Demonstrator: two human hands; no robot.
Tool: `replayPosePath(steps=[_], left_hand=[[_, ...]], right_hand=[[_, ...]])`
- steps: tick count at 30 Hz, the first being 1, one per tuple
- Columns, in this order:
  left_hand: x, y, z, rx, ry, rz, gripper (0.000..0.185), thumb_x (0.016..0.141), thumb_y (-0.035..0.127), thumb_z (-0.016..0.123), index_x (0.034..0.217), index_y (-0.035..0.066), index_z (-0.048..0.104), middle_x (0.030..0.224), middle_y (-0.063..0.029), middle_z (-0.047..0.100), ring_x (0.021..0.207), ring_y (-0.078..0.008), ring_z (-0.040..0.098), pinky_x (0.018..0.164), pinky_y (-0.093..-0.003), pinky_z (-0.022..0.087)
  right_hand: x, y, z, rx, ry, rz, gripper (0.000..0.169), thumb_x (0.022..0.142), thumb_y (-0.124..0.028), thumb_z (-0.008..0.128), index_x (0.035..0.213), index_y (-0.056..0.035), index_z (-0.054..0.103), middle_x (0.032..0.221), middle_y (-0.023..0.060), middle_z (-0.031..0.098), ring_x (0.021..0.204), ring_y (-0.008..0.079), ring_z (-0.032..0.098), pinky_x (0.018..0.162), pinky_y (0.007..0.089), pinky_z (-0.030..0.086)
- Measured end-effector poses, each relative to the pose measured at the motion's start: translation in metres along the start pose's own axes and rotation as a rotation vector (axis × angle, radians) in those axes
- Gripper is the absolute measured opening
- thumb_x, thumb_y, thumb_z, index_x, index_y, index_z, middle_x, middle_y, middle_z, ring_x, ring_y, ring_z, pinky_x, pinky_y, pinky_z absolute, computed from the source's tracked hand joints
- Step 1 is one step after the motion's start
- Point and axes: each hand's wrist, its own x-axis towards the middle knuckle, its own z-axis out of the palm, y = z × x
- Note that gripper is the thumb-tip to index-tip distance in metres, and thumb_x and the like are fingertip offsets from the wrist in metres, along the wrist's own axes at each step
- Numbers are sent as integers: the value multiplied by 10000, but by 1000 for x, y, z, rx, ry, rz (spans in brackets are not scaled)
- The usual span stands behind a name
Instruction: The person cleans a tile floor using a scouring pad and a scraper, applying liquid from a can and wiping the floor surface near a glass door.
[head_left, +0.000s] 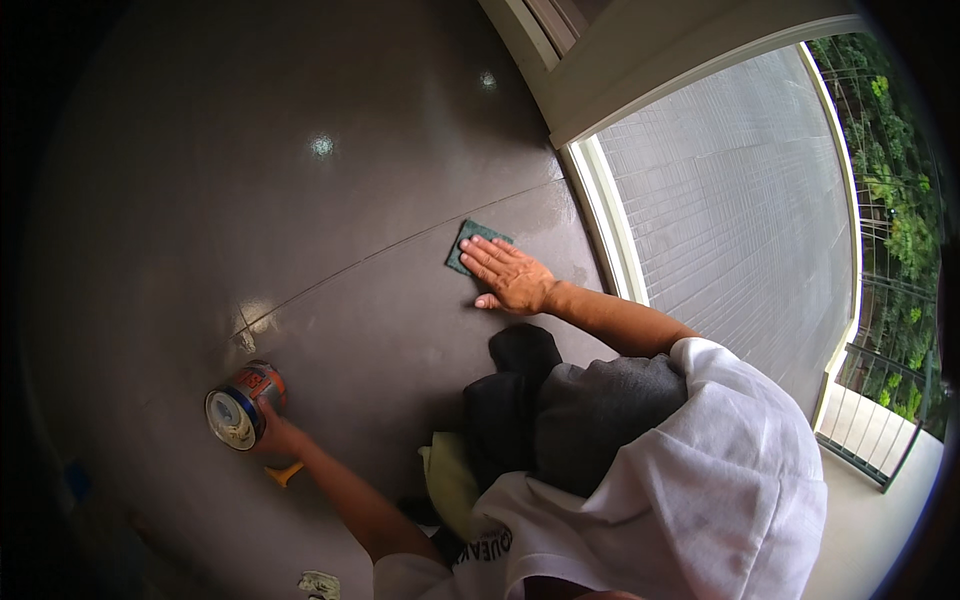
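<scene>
Pressed flat on a green scouring pad (457, 257), my right hand (517, 279) has its fingers stretched over the pad and its thumb off to the side. The pad lies on the grey tile floor (360, 315), just beside a thin joint line. My left hand (279, 433) grips a metal can (251, 401) with an orange and blue label bearing writing. The can is tilted, and its pale, smeared end faces the camera. Just below that hand lies an orange-yellow tool handle (283, 474); the rest of the tool is not clear.
A pale door frame sill (611, 221) borders the floor on the right, with a tiled balcony (720, 172) and a metal railing (874, 420) beyond. A yellow-green cloth (448, 476) hangs by my knees. Crumpled pale material (320, 583) and a blue object (77, 480) lie lower left.
</scene>
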Motion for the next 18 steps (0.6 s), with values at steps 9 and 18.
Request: replayPosePath(steps=[9, 18], left_hand=[[-10, 53, 3, 107, -123, 55, 865, 645, 32, 731, 1298, -2, 165, 1286, -180, 326, 1160, -291, 412, 974, -382, 422], [28, 32, -11, -109, -344, 30, 883, 607, 37, 756, 1310, 42, 222, 1255, -120, 357, 1165, -222, 378, 998, -328, 310]], right_hand=[[20, -8, 24, 11, 44, -112, 792, 847, -608, 275, 1364, -10, 228, 1441, 139, 174, 1348, 261, 108, 1095, 377, 88], [101, 190, 29, -283, 123, 313, 743, 888, -543, 256, 1391, -18, 102, 1465, 134, 61, 1358, 256, 30, 1096, 390, 76]])
